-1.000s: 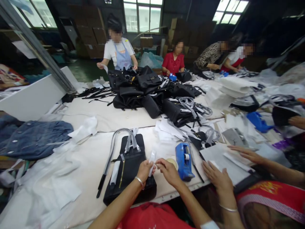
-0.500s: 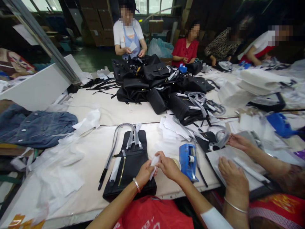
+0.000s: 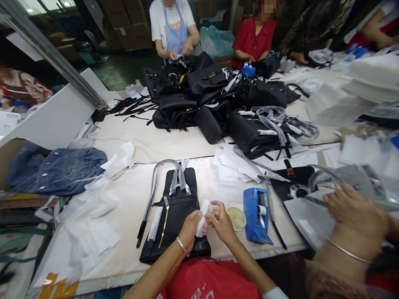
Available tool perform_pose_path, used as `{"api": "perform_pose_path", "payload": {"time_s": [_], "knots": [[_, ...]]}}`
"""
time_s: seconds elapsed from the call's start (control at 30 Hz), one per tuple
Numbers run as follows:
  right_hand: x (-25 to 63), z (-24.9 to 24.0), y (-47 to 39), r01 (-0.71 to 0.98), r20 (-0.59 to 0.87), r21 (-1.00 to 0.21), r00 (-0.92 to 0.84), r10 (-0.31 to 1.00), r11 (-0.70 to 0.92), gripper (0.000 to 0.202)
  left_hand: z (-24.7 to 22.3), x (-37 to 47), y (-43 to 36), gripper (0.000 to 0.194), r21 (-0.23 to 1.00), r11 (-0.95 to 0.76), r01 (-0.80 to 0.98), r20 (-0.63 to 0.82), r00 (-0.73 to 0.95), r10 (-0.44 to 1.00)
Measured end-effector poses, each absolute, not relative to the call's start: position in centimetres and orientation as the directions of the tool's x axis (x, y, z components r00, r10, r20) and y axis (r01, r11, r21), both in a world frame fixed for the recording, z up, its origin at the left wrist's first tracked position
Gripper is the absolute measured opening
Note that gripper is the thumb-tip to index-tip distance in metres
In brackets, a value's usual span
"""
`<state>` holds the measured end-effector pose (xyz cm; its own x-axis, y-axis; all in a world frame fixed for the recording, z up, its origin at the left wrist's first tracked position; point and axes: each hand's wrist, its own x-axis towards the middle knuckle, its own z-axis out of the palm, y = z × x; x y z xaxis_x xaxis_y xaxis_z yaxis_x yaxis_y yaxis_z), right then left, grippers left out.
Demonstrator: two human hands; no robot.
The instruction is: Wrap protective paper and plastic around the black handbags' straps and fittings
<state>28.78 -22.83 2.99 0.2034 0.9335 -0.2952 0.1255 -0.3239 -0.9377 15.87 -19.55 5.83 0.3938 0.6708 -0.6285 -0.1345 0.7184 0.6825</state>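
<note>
Left hand (image 3: 190, 230): grasping one white strip (image 3: 204, 209) at one black bag's (image 3: 179, 211) right edge
Right hand (image 3: 222, 224): fingers curled beside strip, grip unclear
Blue dispenser (image 3: 254, 220): one
Red garment (image 3: 212, 276): white lettering, unreadable

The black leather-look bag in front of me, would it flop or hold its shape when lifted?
The bag would probably sag, since similar black bags beyond it lie slumped and creased. Its long strap, sleeved in shiny clear plastic, may feel slippery; its curve suggests flexibility.
</note>
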Motion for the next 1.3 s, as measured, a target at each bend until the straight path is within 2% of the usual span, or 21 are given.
{"api": "perform_pose_path", "payload": {"time_s": [0.1, 0.2, 0.37, 0.43, 0.53, 0.67, 0.73, 0.83, 0.93, 1.03, 1.1, 1.2, 1.23, 1.3], "knots": [[28.2, 2.3, -22.2, 0.073, -0.293, -0.946, 0.217, 0.931, -0.314, 0.044, 6.1, 15.3, -18.7, 0.029, 0.527, 0.812, -0.251, -0.632, 0.522, 0.572], [27.8, 1.5, -21.7, 0.072, -0.269, -0.955, 0.188, 0.944, -0.287, 0.050, 6.4, 14.8, -17.8, 0.025, 0.361, 0.886, -0.290, -0.619, 0.636, 0.460], [28.2, 0.4, -21.7, 0.209, -0.227, -0.949, 0.065, 0.972, -0.236, 0.045, 6.1, 14.3, -17.3, 0.023, 0.270, 0.926, -0.265, -0.601, 0.705, 0.377], [28.8, 0.4, -21.7, 0.267, -0.216, -0.938, 0.043, 0.975, -0.220, 0.044, 5.7, 14.3, -17.5, 0.025, 0.286, 0.923, -0.256, -0.607, 0.697, 0.381], [29.9, 0.9, -21.5, 0.381, -0.197, -0.908, -0.022, 0.980, -0.174, 0.044, 4.9, 14.2, -17.7, 0.034, 0.375, 0.901, -0.220, -0.651, 0.630, 0.425], [31.1, 2.2, -21.2, 0.491, -0.180, -0.868, -0.171, 0.969, -0.075, 0.037, 4.3, 13.5, -17.3, 0.041, 0.550, 0.835, -0.035, -0.680, 0.562, 0.471], [31.1, 2.6, -21.4, 0.542, -0.199, -0.834, -0.116, 0.973, -0.106, 0.038, 4.0, 12.8, -16.7, 0.042, 0.628, 0.769, 0.122, -0.692, 0.541, 0.479], [29.9, 2.9, -21.9, 0.549, -0.237, -0.799, 0.089, 0.967, -0.246, 0.042, 3.4, 12.0, -15.9, 0.040, 0.668, 0.666, 0.333, -0.727, 0.486, 0.485], [27.8, 3.5, -22.2, 0.503, -0.274, -0.805, 0.154, 0.949, -0.314, 0.043, 3.1, 11.5, -15.3, 0.041, 0.668, 0.620, 0.410, -0.735, 0.494, 0.465], [26.1, 4.8, -21.3, 0.544, -0.236, -0.794, 0.136, 0.962, -0.271, 0.038, 3.6, 10.0, -14.4, 0.044, 0.692, 0.557, 0.459, -0.719, 0.502, 0.480], [25.7, 5.8, -20.2, 0.575, -0.199, -0.779, 0.150, 0.968, -0.249, 0.037, 4.4, 7.4, -13.1, 0.042, 0.733, 0.507, 0.454, -0.680, 0.453, 0.577], [25.5, 6.9, -18.6, 0.592, -0.184, -0.764, 0.179, 0.966, -0.255, 0.037, 4.8, 1.3, -10.6, 0.036, 0.795, 0.369, 0.482, -0.524, 0.240, 0.817], [25.3, 7.0, -18.2, 0.595, -0.186, -0.761, 0.181, 0.966, -0.258, 0.037, 4.6, -0.8, -9.9, 0.033, 0.764, 0.252, 0.593, -0.394, 0.120, 0.911], [24.8, 6.8, -17.7, 0.609, -0.194, -0.749, 0.175, 0.965, -0.261, 0.037, 3.5, -4.3, -9.0, 0.037, 0.569, 0.156, 0.808, -0.226, -0.029, 0.974]]}}
